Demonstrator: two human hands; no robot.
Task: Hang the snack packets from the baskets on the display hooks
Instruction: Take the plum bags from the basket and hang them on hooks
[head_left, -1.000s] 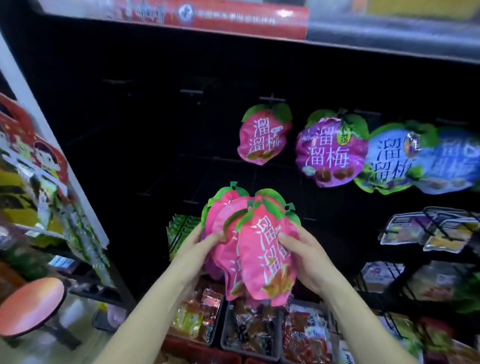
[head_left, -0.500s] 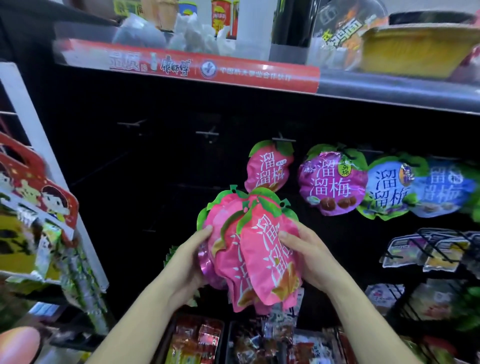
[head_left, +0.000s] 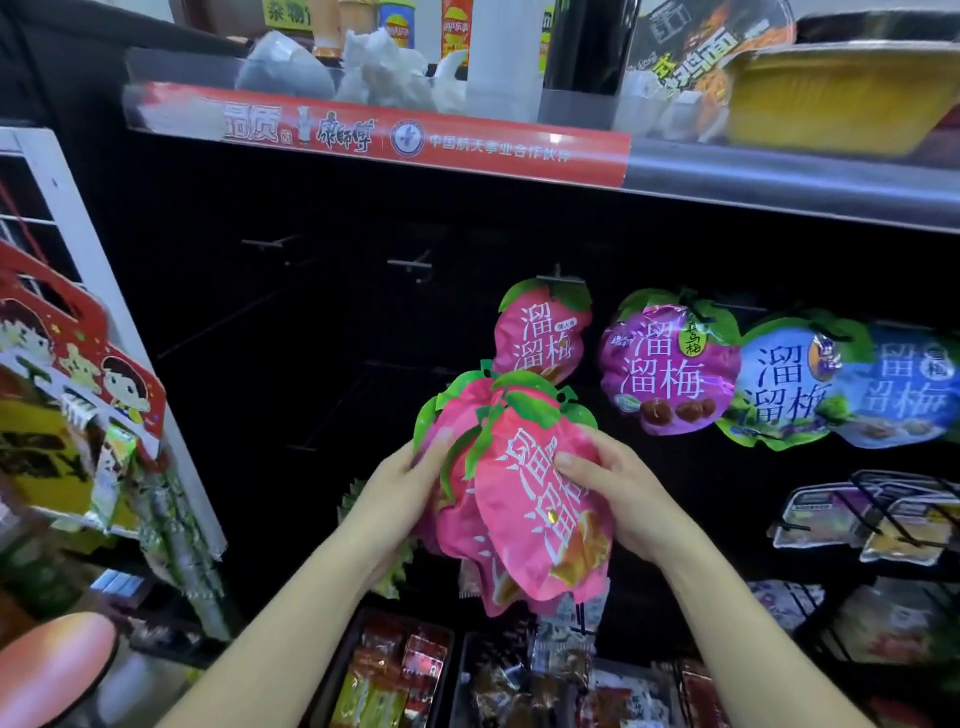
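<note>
**Desk:** Which way is the stack pointing?

**Me:** I'm holding the pink packets (head_left: 519, 499) fanned out in front of the black back panel, just below the hung pink packet (head_left: 543, 338) and slightly to its left. The green leaf tops are up and the bottoms are down. That puts the long axis near vertical, with the tops tipped a little to the left. The front packet's printed face is toward me.

**Desk:** And your hands?

**Me:** Both come up from below. My left hand (head_left: 405, 483) grips the left edge of the fan, with its fingertips on the pink face. My right hand (head_left: 613, 483) has its thumb across the front packet and its fingers curled round the right edge. Both hands are closed on the bundle, and it touches nothing else.

**Desk:** What's on the rack around it?

**Me:** Two hooks (head_left: 410, 264) stick out to the left of the hung pink packet. To its right hang a purple packet (head_left: 670, 364) and then the blue packets (head_left: 810, 384).

**Desk:** Containers?

**Me:** Under my wrists, the left black tray (head_left: 347, 657) holds yellow-green and red wrapped snacks. The tray beside it (head_left: 460, 670) holds dark red packs. At far right, a wire basket (head_left: 883, 486) holds flat packs with clear windows. Their print is too blurred for me to read.
</note>
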